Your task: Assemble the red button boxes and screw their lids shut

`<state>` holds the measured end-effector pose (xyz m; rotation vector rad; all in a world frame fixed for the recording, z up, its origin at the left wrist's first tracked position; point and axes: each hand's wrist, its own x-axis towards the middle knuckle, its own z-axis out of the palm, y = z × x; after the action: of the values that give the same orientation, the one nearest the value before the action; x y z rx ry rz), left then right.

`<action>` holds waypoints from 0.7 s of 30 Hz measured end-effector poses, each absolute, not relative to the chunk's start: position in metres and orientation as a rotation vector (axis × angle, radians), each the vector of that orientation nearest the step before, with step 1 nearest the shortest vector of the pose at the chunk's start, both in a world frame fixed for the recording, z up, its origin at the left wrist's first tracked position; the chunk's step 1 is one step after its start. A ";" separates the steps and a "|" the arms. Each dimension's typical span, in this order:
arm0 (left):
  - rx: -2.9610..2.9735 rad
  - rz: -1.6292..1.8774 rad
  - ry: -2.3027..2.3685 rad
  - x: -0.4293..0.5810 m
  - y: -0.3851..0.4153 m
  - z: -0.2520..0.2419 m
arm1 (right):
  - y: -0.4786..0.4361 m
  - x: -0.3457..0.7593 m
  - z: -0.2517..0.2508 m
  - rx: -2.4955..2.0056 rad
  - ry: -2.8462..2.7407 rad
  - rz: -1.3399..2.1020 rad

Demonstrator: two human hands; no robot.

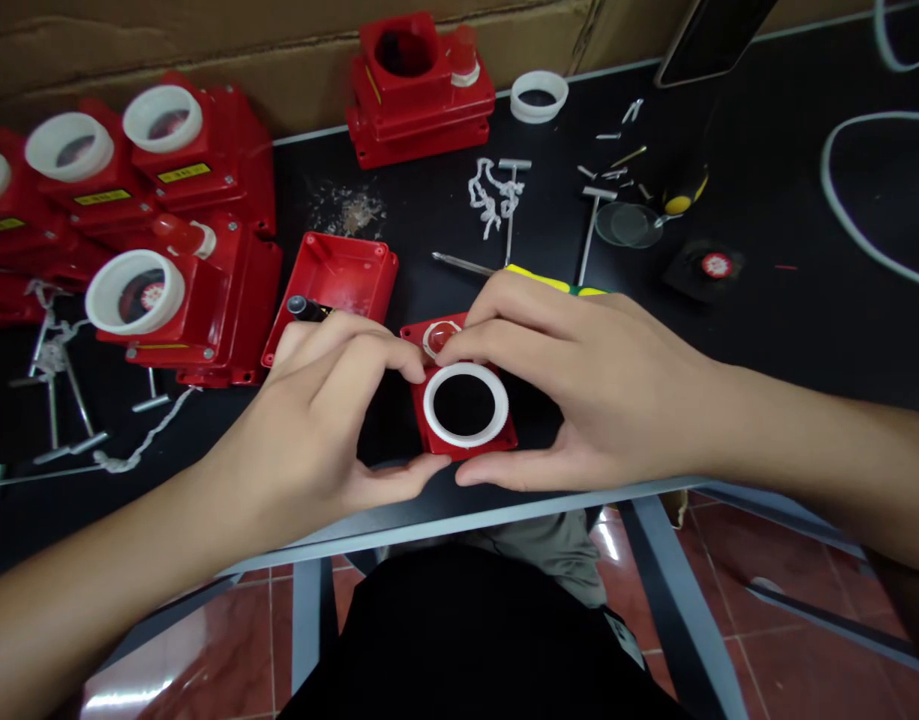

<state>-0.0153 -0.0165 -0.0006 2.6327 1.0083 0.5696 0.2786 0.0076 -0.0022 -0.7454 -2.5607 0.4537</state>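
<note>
Near the table's front edge, a small red housing cover point(508, 438) lies between both hands. A white threaded ring point(502, 408) sits around its round black opening, and a red lamp lens point(442, 338) shows behind the ring. From the left, my left hand point(309, 420) closes on the cover and ring with bent fingers and thumb. My right hand point(601, 390) closes on the opposite side, fingers by the lens and thumb at the front edge. Behind my left hand lies an open red box point(350, 270) with a black-capped pen-like item point(305, 308). A screwdriver point(534, 279) lies partly hidden behind my right hand.
Several red call-point housings point(241, 290) stand at left, with T-bars point(76, 400) and white cord. Another red housing point(421, 110) and a loose white ring point(539, 97) stand at the back. Clear discs point(616, 225), small screws, and a black part point(703, 270) lie at right.
</note>
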 end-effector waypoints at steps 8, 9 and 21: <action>2.627 0.551 1.036 -0.014 -0.018 0.000 | 0.018 0.288 0.005 -0.759 -2.512 0.693; 2.629 0.553 1.032 -0.013 -0.018 0.000 | 0.019 0.288 0.005 -0.736 -2.500 0.719; 2.656 0.581 0.966 -0.014 -0.016 0.000 | 0.021 0.285 0.002 -0.515 -2.459 0.947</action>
<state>-0.0138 -0.0165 -0.0005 2.6559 0.9660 0.5811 0.2850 0.0213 0.0022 -0.5150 -2.4594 0.9473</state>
